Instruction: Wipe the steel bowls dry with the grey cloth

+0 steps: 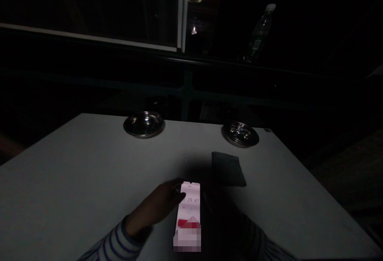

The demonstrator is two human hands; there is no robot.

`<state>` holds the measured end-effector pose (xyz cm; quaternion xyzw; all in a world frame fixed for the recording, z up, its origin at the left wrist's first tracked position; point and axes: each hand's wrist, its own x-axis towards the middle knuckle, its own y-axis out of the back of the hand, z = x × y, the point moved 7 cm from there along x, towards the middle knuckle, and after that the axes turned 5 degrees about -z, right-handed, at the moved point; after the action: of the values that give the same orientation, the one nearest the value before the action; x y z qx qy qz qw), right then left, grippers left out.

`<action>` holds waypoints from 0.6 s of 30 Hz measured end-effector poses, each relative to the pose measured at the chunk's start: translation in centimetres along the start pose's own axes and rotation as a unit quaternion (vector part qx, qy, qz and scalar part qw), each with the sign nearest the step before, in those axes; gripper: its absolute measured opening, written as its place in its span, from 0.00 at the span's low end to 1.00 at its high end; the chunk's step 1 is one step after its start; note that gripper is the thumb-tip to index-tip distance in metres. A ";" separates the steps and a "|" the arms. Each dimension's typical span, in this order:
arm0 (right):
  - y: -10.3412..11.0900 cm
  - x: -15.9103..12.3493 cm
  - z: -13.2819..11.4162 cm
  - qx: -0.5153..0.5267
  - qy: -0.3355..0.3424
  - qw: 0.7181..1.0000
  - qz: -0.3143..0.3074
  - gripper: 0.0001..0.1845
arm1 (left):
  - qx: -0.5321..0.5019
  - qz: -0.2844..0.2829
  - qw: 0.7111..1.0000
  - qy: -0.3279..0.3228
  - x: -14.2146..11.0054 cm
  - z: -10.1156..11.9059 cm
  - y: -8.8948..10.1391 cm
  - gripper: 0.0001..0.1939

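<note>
A lit phone point(189, 207) with a white screen showing digits and a red button is near the table's front edge. My left hand point(157, 207), in a striped sleeve, is curled round the phone's left edge and holds it. My right hand point(217, 209) is to the right of the phone in deep shadow, and its fingers cannot be made out. A dark flat pouch point(228, 168) lies on the table just beyond the phone.
The room is very dark. Two shallow metal bowls point(144, 124) point(240, 134) stand near the far edge of the white table point(74, 173). A plastic bottle point(259, 34) stands on a ledge behind, beside a window frame point(182, 14).
</note>
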<state>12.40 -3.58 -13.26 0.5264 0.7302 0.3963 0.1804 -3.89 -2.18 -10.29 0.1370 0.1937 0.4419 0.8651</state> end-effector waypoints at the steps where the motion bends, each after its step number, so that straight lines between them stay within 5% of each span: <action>1: -0.2 0.1 -0.2 0.000 0.000 1.000 -0.004 0.15 | 0.000 0.005 1.000 -0.001 -0.1 -0.1 0.2 0.19; 14: -2.9 0.9 1.1 0.045 -0.072 0.996 -0.036 0.19 | 0.013 -0.004 0.999 -0.051 -0.1 -0.3 1.1 0.20; 18: -1.6 2.1 1.2 -0.005 -0.065 0.997 -0.038 0.20 | 0.080 0.015 0.994 -0.074 0.1 -1.0 2.8 0.18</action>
<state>11.41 -1.37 -14.88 0.5222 0.7343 0.3581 0.2448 -6.24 -0.43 -10.08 0.2413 0.1621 0.4268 0.8564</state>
